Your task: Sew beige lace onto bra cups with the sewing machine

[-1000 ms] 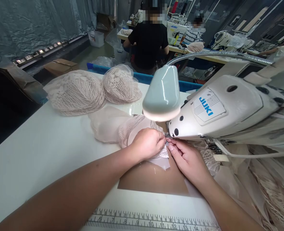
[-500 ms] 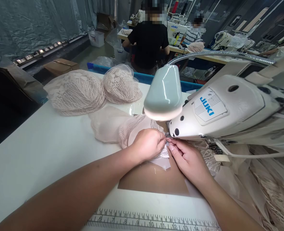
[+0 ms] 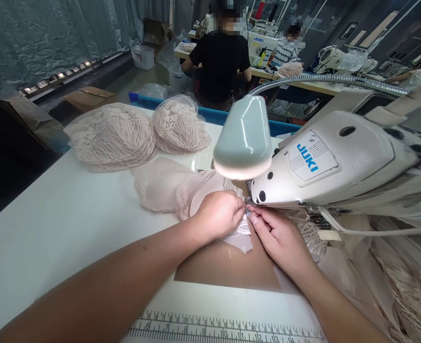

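My left hand is curled in a pinch on a pale lace fabric piece right at the needle area of a white JUKI sewing machine. My right hand lies beside it, fingers pressed together on the same lace edge under the machine head. The needle itself is hidden by my fingers. A padded beige cup piece trails off to the left of my left hand.
A grey-green lamp head on a flexible arm hangs over the work. Two stacks of lace cups sit at the table's back. A printed ruler runs along the near edge. Lace heaps lie right. People sit behind.
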`<act>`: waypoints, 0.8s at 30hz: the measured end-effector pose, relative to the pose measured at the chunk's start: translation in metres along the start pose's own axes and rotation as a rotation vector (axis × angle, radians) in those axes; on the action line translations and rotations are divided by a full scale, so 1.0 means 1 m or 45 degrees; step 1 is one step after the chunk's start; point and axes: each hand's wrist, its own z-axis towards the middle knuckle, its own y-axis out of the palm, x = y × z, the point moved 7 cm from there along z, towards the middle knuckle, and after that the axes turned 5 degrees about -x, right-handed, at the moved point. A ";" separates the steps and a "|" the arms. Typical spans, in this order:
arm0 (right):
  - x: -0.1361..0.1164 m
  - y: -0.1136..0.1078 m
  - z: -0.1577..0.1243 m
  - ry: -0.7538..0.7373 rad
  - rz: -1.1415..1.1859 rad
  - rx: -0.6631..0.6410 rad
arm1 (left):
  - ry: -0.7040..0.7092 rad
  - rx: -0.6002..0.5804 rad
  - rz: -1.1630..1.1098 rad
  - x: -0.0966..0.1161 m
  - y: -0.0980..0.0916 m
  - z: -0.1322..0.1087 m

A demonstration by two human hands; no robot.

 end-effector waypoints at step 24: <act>0.000 0.000 0.000 -0.006 -0.021 -0.002 | -0.056 -0.066 0.010 -0.001 0.001 0.002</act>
